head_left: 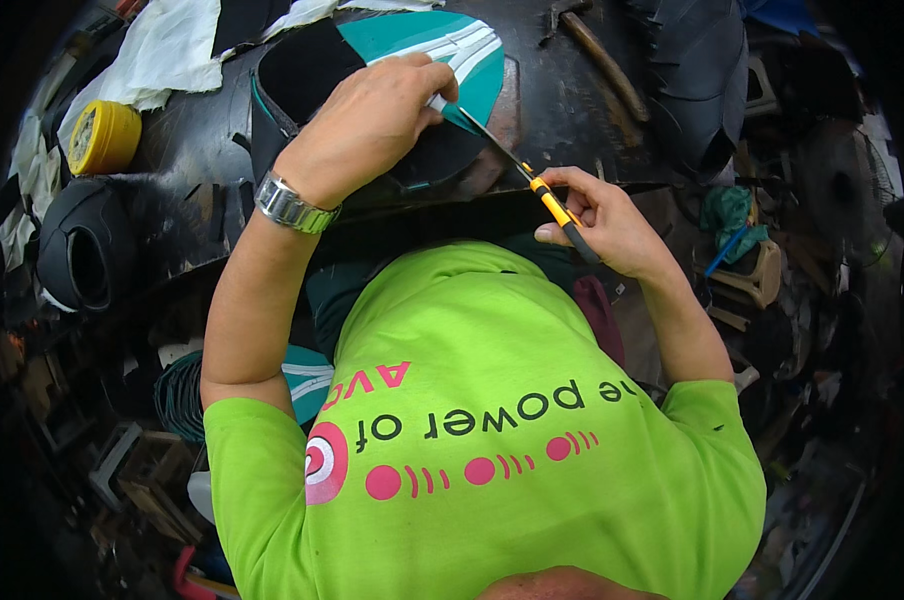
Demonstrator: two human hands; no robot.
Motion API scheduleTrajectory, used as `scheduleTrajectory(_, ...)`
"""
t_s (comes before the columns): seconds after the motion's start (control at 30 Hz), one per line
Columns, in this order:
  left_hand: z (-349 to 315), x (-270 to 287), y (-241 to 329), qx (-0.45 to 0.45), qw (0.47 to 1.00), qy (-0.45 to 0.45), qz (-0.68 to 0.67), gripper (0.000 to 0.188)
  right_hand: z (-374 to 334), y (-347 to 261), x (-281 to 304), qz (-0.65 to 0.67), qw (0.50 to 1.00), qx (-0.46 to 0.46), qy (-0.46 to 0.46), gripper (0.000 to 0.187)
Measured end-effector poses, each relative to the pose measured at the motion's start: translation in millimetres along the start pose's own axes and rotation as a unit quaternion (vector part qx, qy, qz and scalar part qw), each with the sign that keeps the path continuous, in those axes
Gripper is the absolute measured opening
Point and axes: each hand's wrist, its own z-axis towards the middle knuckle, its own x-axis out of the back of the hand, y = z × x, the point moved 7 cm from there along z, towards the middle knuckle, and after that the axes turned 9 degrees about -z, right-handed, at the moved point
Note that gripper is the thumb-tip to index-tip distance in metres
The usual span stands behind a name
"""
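Note:
My left hand (377, 120), with a metal watch (294, 205) on its wrist, has its fingers closed on the near edge of a teal panel (482, 85) with white stripes. The panel lies on the dark bench beside black material (307, 75). In my right hand (609, 222) are scissors (550, 200) with yellow and black handles. Their thin blades point up and left to the panel's edge, close to my left fingertips. Whether the blades are apart cannot be made out. My left fingers partly hide the panel's edge.
On the bench (187, 205) lie a yellow tub (105, 137), a black rolled piece (84, 245) and white cloth (162, 50). A wooden-handled hammer (607, 65) lies at the far right, beside black sheets (697, 80). More teal pieces (307, 375) sit below my left arm.

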Motion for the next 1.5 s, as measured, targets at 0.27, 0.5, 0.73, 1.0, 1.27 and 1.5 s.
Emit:
scheduleTrajectory(0.27,-5.9,-8.6,-8.8,0.040,0.997,-0.046,0.050,0.012,2.3,2.4,-2.1,-0.017,1.000,0.015,0.015,0.067)
scheduleTrajectory(0.5,-6.4,-10.4,-12.4,0.061,0.989,-0.122,0.053,0.019,-0.2,0.9,-3.8,-0.002,1.000,0.000,0.000,0.066)
scheduleTrajectory(0.73,-7.9,-8.5,-1.6,0.014,0.998,-0.061,0.006,0.025,0.1,1.3,-5.3,0.032,0.999,0.002,-0.006,0.066)
scheduleTrajectory(1.0,-8.6,-10.7,-10.7,0.066,0.993,-0.078,-0.052,0.020,-12.2,13.7,-11.4,0.159,0.982,-0.065,-0.076,0.079)
scheduleTrajectory(1.27,-10.7,-13.6,-14.4,0.075,0.992,-0.082,-0.067,0.009,-25.6,-18.8,-5.1,-0.097,0.995,-0.020,-0.017,0.083)
scheduleTrajectory(1.5,-4.2,5.7,-7.8,0.032,0.999,-0.035,-0.025,0.016,-20.9,-50.4,-7.9,-0.245,0.969,0.017,0.019,0.084)
